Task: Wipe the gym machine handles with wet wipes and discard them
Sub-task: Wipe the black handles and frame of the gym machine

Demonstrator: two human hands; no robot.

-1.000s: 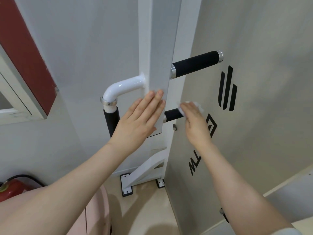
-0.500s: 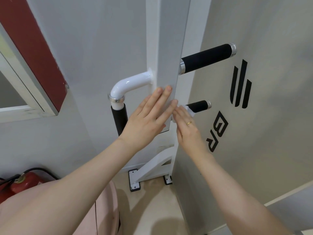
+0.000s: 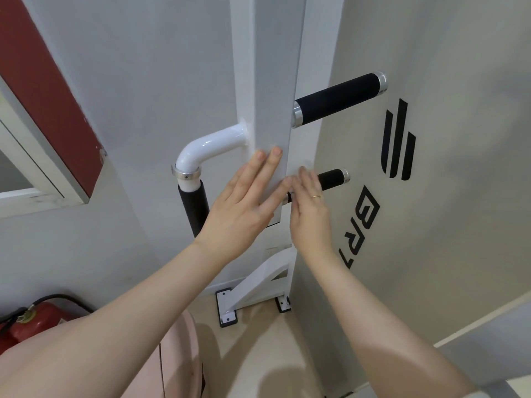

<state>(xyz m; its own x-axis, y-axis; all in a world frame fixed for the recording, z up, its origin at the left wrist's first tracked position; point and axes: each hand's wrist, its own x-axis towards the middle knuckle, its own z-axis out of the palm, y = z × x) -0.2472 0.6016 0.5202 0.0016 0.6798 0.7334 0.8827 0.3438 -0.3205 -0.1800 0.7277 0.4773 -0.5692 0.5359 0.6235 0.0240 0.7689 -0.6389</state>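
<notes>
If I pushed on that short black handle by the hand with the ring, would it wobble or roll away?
Probably not. The short black handle juts from the white post, which seems bolted to the floor, so it likely stays put. Its matte black grip looks padded, so probably slightly squishy and not slippery.

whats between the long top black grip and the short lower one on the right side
In the head view, only bare beige panel separates the long upper grip from the short lower grip.

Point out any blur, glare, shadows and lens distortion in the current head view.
Head view: motion blur smears the right hand and hides any wipe at the short lower handle; the left hand is sharper. Glare streaks the white curved pipe. Soft arm shadows fall on the floor. The wide lens tilts the white post.
</notes>
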